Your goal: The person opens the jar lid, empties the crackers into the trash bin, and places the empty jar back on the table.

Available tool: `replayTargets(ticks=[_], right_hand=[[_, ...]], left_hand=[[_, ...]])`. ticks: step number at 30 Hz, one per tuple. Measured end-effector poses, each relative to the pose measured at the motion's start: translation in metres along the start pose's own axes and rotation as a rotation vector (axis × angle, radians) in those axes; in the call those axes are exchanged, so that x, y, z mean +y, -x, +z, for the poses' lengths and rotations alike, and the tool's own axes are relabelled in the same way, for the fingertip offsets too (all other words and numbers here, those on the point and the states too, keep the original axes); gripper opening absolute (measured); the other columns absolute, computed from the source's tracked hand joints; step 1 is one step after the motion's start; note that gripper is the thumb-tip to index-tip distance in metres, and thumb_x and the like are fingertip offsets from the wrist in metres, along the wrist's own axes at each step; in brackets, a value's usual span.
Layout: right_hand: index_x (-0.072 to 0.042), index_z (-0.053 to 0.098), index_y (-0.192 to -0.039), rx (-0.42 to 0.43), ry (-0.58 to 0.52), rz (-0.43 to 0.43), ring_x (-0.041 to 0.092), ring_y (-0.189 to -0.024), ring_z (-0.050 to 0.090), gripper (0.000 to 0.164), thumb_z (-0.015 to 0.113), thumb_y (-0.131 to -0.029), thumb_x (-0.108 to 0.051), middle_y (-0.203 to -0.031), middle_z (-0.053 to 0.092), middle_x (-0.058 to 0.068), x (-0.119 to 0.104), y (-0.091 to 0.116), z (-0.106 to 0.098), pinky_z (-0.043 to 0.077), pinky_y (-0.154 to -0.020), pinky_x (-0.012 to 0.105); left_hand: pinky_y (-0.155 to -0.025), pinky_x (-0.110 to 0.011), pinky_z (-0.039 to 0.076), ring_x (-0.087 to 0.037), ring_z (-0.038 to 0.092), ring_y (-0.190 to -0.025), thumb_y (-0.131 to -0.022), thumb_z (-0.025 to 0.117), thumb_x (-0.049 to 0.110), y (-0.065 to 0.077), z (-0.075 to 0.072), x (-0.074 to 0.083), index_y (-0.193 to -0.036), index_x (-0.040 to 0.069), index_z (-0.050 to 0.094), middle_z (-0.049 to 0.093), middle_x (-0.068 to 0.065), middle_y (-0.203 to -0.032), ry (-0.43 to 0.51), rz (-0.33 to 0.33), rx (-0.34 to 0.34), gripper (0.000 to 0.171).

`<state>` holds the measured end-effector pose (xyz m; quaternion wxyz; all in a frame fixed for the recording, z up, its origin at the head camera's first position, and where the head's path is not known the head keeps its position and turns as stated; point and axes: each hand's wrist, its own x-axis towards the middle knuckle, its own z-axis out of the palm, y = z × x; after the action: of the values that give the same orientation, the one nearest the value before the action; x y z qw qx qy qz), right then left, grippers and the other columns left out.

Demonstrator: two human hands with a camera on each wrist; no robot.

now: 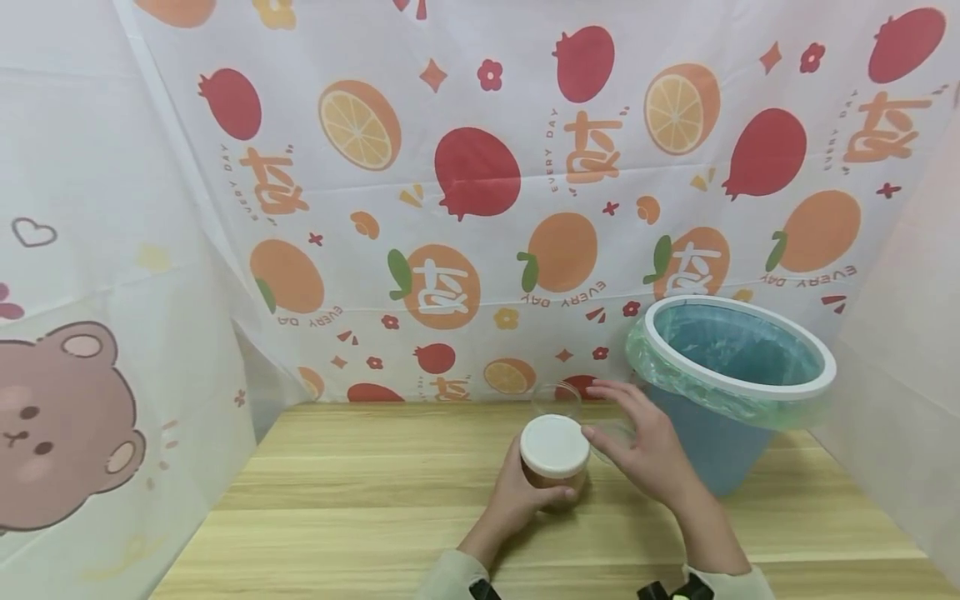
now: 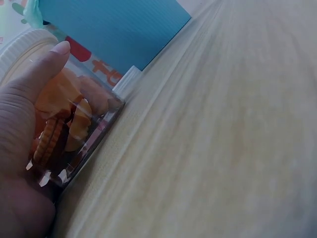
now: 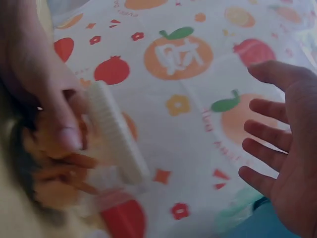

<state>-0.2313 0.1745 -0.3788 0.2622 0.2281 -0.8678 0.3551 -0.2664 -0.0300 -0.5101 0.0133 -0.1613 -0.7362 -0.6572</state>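
My left hand (image 1: 519, 493) is wrapped around a clear plastic jar (image 2: 111, 101) standing on the table, its thumb across the near side. A ribbed white screw lid (image 1: 555, 446) sits on top. Through the jar's wall show orange-brown pieces, among them a sandwich cookie (image 2: 49, 141) with a dark filling. My right hand (image 1: 645, 442) is to the right of the lid, fingers spread and holding nothing. In the right wrist view, a gap separates its fingers from the lid.
Behind the jar stands a clear round container (image 1: 557, 398). Another clear, round-edged piece (image 1: 613, 443) lies partly behind the right hand. A blue bin (image 1: 723, 446) with a white rim and green liner stands at the right. A fruit-print sheet (image 1: 480, 275) hangs along the wooden table's (image 1: 360, 500) back edge.
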Motion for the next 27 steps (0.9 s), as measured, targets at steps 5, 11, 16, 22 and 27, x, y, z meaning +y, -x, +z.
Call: replayTargets(ticks=[5,11,16,22,27], right_hand=[[-0.017,0.065,-0.129,-0.033,-0.040,0.031,0.031,-0.130,0.058,0.046,0.080,-0.087,-0.027,-0.137,0.063,0.006,0.014,0.004,0.019,0.049,-0.102,0.059],[-0.009,0.061,-0.135,-0.054,-0.185,0.126,0.034,-0.129,0.058,0.053,0.080,-0.087,-0.022,-0.139,0.062,0.010,0.028,0.006,0.034,0.051,-0.102,0.057],[-0.010,0.052,-0.143,-0.110,-0.275,0.205,0.039,-0.135,0.052,0.066,0.081,-0.086,-0.024,-0.147,0.054,0.014,0.036,0.011,0.050,0.048,-0.105,0.058],[-0.010,0.047,-0.148,-0.146,-0.241,0.213,0.044,-0.138,0.049,0.083,0.087,-0.079,-0.031,-0.151,0.052,0.016,0.042,0.012,0.066,0.045,-0.107,0.060],[-0.013,0.039,-0.153,-0.202,-0.262,0.260,0.039,-0.139,0.049,0.094,0.089,-0.077,-0.036,-0.153,0.049,0.015,0.045,0.016,0.077,0.044,-0.110,0.059]], left_hand=[[-0.114,-0.037,0.037,-0.021,0.049,-0.134,-0.069,0.094,0.019,0.001,0.001,0.001,-0.155,0.021,0.032,0.051,-0.002,-0.146,-0.008,-0.015,-0.012,0.106],[-0.113,-0.033,0.038,-0.021,0.049,-0.134,-0.070,0.093,0.018,0.001,0.000,0.003,-0.154,0.020,0.033,0.051,-0.004,-0.146,0.004,0.002,-0.009,0.103],[-0.112,-0.030,0.039,-0.022,0.049,-0.135,-0.071,0.093,0.016,0.001,-0.001,0.002,-0.155,0.017,0.032,0.049,-0.006,-0.147,-0.006,0.003,-0.023,0.104],[-0.110,-0.026,0.041,-0.023,0.048,-0.136,-0.071,0.092,0.015,-0.001,0.000,0.002,-0.154,0.016,0.032,0.048,-0.008,-0.148,0.003,0.011,-0.017,0.102],[-0.111,-0.027,0.039,-0.024,0.047,-0.137,-0.072,0.091,0.017,-0.001,-0.001,0.000,-0.154,0.015,0.033,0.049,-0.008,-0.148,-0.005,0.007,-0.007,0.100]])
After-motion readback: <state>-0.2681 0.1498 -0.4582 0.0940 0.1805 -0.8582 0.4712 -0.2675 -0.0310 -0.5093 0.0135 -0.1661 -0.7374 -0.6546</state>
